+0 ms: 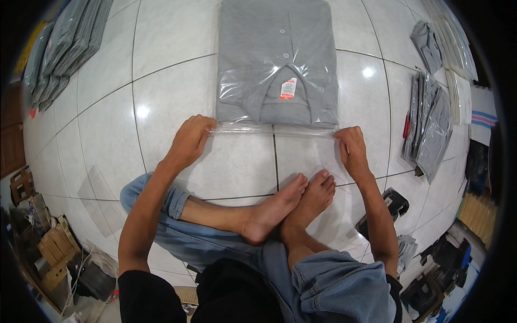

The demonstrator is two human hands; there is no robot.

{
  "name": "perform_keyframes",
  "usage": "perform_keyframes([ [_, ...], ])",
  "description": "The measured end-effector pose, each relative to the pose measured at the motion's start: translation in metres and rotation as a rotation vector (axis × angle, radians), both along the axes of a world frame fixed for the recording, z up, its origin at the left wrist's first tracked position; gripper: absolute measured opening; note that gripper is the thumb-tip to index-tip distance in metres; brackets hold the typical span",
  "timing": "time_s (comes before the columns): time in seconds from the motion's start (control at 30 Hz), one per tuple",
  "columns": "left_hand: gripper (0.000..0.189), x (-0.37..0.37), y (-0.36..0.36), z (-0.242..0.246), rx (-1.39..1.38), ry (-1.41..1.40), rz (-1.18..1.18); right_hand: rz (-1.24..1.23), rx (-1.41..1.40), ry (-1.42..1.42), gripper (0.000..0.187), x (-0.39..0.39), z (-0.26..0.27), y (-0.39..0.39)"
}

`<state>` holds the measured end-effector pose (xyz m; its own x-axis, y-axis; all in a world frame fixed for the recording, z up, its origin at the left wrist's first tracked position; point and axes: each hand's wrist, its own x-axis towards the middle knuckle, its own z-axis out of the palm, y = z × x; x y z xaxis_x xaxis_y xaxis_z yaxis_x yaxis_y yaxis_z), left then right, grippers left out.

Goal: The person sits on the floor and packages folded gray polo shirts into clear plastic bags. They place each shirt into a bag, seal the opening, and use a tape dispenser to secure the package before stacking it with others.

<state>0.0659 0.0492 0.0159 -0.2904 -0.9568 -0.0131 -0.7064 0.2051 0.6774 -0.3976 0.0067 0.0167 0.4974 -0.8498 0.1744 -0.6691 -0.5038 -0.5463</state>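
Note:
A folded grey collared shirt [250, 52] lies flat on the tiled floor inside a clear plastic bag [242, 131]. Its collar faces me, two buttons show on the placket, and an orange-and-white tag [288, 89] lies within the collar. My left hand [192, 139] pinches the left corner of the bag's near edge. At the right corner of that same edge, my right hand [353, 147] grips the plastic between thumb and fingers. Between the hands the edge is drawn fairly straight, just below the collar.
Bagged grey garments are piled at the upper left [72, 44] and on the right [432, 121]. Beyond the right pile are stacked clear plastic bags [458, 93]. A black device [383, 212] sits by my right forearm. My bare feet [291, 206] rest close to the near side.

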Motion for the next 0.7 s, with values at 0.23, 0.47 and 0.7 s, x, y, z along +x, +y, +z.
perform_keyframes([
  [0.23, 0.019, -0.015, 0.002, 0.001, -0.134, -0.182, -0.002, -0.028, -0.13, 0.09, 0.031, 0.015, -0.001, 0.011],
  [0.47, 0.021, -0.026, 0.001, -0.008, -0.359, -0.457, 0.045, -0.043, -0.439, 0.343, 0.028, 0.019, -0.013, 0.003],
  [0.7, 0.015, -0.024, 0.001, -0.014, -0.599, -0.497, 0.029, -0.093, -0.527, 0.298, 0.025, 0.011, -0.018, -0.003],
])
